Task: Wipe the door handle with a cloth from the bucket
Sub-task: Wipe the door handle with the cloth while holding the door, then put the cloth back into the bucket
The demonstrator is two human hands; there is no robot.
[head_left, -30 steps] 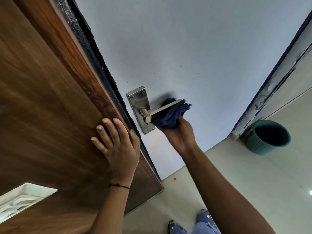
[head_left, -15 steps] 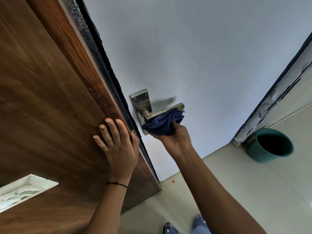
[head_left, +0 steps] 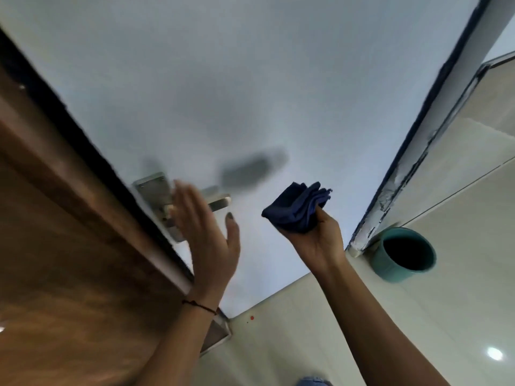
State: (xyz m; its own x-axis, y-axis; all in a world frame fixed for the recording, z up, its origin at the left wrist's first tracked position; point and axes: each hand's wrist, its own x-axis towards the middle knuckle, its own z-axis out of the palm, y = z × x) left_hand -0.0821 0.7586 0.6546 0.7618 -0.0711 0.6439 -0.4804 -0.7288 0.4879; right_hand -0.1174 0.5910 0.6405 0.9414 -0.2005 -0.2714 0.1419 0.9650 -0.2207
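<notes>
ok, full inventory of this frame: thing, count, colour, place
door: 1, brown wood grain, left side, dark strip along its edge
door handle: 1, silver lever on a silver plate, on the door's edge, partly behind the left hand
wall: 1, pale blue-white, behind the handle
cloth: 1, dark blue, bunched, in the right hand, clear of the handle
bucket: 1, teal, on the floor at the foot of the chipped frame, right
door frame: 1, white with dark edging, paint chipped, right
floor: pale tiles, small red spot near the wall
wrist thread: 1, dark red, left wrist
left hand: open, empty, blurred, in front of the handle
right hand: shut on the cloth
</notes>
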